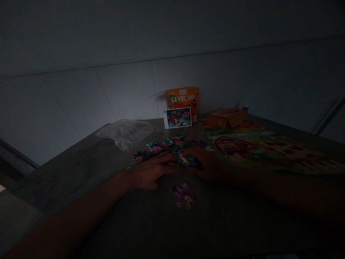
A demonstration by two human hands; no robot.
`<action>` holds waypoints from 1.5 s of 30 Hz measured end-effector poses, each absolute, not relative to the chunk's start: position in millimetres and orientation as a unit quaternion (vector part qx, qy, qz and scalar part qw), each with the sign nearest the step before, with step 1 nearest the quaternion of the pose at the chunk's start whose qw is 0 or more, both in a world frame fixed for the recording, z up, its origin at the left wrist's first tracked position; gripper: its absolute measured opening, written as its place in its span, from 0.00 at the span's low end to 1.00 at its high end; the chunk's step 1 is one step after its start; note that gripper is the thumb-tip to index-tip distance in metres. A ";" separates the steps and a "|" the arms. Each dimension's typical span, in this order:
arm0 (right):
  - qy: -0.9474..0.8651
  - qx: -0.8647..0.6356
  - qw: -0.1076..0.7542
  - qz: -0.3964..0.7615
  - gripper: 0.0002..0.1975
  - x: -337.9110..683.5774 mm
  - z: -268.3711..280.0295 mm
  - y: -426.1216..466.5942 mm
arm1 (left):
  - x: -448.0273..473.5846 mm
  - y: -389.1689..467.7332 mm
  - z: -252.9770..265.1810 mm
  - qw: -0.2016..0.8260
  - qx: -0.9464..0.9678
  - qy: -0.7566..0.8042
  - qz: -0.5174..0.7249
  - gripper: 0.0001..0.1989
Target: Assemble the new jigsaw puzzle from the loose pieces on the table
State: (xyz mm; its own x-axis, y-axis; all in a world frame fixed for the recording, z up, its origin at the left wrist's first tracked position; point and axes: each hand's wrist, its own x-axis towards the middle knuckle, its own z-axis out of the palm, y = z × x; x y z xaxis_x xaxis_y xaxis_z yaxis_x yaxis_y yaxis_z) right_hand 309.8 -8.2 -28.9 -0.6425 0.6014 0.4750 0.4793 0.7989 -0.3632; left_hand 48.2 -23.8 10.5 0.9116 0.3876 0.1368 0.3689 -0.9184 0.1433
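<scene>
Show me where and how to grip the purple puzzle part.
Pinch the purple puzzle part by opposite edges, probably from above: it lies flat on the table, apart from the pile, and its knobbed outline should give purchase. Too dim to tell whether it's several joined pieces.

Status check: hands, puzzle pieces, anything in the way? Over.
Left hand and right hand at the puzzle pieces, grip too dark to tell. Purple puzzle part lies apart, nearer the camera. Plastic bag off left, clear of both hands.
</scene>
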 end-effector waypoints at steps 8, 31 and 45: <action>-0.882 -0.323 0.327 0.106 0.21 310.4 -29.8 -5.1 | 47.6 -22.9 7.6 0.055 0.972 0.210 0.086 0.43; -0.879 -0.321 0.332 0.122 0.26 308.8 -23.9 -6.6 | 44.9 -21.8 7.6 0.013 0.970 0.209 0.124 0.38; -0.847 -0.368 0.363 0.128 0.28 306.8 -18.0 -13.0 | 40.8 -16.5 3.7 -0.026 0.947 0.182 0.262 0.35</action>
State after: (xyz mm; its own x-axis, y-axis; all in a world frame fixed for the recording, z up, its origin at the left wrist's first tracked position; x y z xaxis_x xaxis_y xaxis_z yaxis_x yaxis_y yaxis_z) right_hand 306.8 -13.0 -18.0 -0.4661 0.7151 0.5210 0.5296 0.6972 -0.4831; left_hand 40.8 -16.5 3.7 0.7962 0.3308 0.5066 0.3579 -0.9326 0.0465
